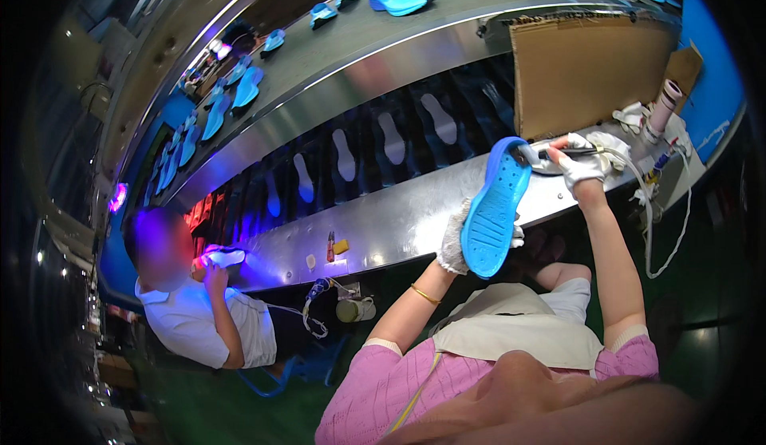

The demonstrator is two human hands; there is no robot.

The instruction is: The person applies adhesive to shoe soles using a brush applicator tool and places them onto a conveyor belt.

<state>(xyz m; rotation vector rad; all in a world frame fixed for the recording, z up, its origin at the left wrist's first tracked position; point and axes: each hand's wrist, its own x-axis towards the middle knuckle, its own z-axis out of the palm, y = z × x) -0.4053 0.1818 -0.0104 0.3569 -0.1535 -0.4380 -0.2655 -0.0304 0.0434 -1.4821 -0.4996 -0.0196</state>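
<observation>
A bright blue shoe sole, darker blue at its upper end, is held tilted above the metal table's front edge. My left hand, in a light knit glove, is closed around it from behind, with fingertips showing at its right edge. In my right hand, which wears a white glove with bare fingertips, is a slim brush with a dark handle. Its pale tip meets or nearly meets the sole's upper right edge; exact contact is hard to tell. A pale hose runs from near the brush's rear and hangs off the table.
Grey insoles lie in a dark slotted rack behind the metal table. Farther back, a conveyor belt carries blue soles. A cardboard sheet stands at right. At left, a co-worker holds a pale sole. A yellow block lies between us.
</observation>
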